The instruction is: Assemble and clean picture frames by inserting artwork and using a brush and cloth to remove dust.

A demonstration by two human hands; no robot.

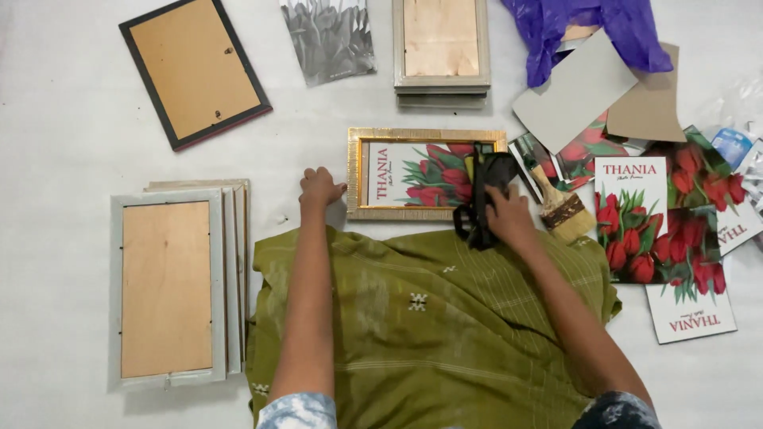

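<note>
Gold-coloured rectangular picture frame (426, 173) with a ribbed border lies face up on the white floor (63, 95), just beyond the olive-green cloth (429, 326) spread over the person's lap. It already holds a printed insert of red tulips, so the filling looks done; the glass appears to be mid-wipe, though how much of it is clean cannot be told. The left hand (319, 188) rests with fingers curled on the frame's left edge, steadying it. The right hand (509, 216) is closed on a crumpled black cloth (486, 191) pressed against the frame's right part. A straw-bristled brush (560, 208) lies just beside that hand.

Two stacks of grey frames (171, 286) (441, 49) lie back side up, and a black-edged frame (195, 71) lies apart. Loose tulip prints (636, 222) and grey cardboard backings (576, 91) are scattered at right, beneath a purple plastic bag (588, 28) whose contents are hidden.
</note>
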